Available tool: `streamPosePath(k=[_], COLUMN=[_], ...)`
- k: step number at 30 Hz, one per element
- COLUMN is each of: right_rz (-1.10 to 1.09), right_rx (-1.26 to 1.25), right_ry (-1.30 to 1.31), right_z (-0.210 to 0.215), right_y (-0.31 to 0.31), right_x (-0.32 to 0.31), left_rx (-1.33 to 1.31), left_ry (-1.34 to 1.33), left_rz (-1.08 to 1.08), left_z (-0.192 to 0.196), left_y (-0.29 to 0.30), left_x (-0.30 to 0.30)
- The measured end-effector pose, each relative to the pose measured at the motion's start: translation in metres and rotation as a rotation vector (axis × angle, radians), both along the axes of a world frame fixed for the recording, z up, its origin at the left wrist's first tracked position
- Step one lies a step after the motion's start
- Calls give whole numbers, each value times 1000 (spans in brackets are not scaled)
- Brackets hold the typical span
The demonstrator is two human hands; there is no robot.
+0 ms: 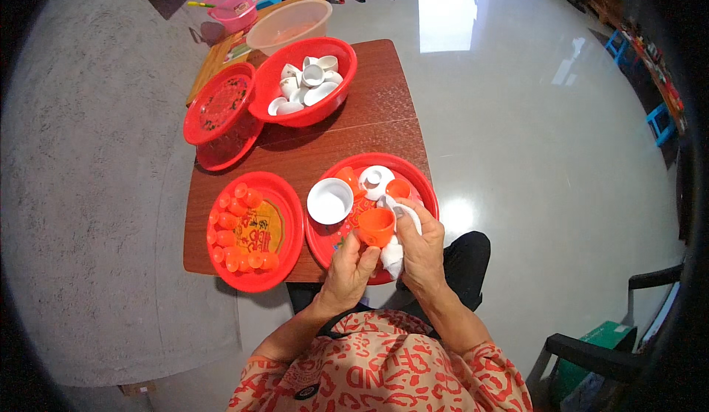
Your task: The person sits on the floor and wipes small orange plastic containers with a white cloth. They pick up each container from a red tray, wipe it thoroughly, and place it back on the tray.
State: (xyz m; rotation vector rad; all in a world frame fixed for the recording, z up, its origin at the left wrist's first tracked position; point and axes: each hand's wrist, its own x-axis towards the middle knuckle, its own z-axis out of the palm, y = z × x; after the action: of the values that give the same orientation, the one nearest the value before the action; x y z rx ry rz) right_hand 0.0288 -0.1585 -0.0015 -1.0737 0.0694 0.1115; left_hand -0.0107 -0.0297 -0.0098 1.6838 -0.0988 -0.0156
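Observation:
Between my hands is a small orange cup [376,227], held over the right red tray [318,250]. My left hand [347,273] grips the cup near its base with thumb and fingers. In my right hand [421,246] is a white cloth [393,258], bunched beside the cup's rim. On that tray, beyond my hands, are a white bowl [330,201], a white lid [377,181] with a round knob, and more orange cups, one of them [397,188] close to my right fingers. Several small orange cups [225,237] lie on the left red tray [294,243].
Farther back on the wooden table [384,101] stands a red basin [341,105] of white cups and bowls, beside stacked red trays [193,120]. A pale translucent basin [319,14] and a pink basin [235,5] are behind. A black armchair [591,356] is at my right.

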Motion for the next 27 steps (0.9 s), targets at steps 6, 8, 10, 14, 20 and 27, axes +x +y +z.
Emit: streamPosePath(k=[6,8,10,14,20,27], right_rz=[-164,-221,-236,-251,-265,-166], right_rx=[-366,-531,-690,-633,-512,-735], right_ry=[-401,-651,-873,-825,-588,-928], right_z=[-7,-7,-4,-2,-4,5], right_y=[-1,-3,-7,-7,-3,-6], right_x=[-1,-1,-4,-8,-7,-9], left_rx=[-296,-316,-240,-249,-335,-318], left_ry=[300,309,243,263,286,176], left_rz=[-47,-41,-4,15,-7,-8], left_z=[7,5,4,1,3,-4], left_y=[0,1,0,-3,-5,-4], left_x=[-2,-2,-6,-10,-12,-9])
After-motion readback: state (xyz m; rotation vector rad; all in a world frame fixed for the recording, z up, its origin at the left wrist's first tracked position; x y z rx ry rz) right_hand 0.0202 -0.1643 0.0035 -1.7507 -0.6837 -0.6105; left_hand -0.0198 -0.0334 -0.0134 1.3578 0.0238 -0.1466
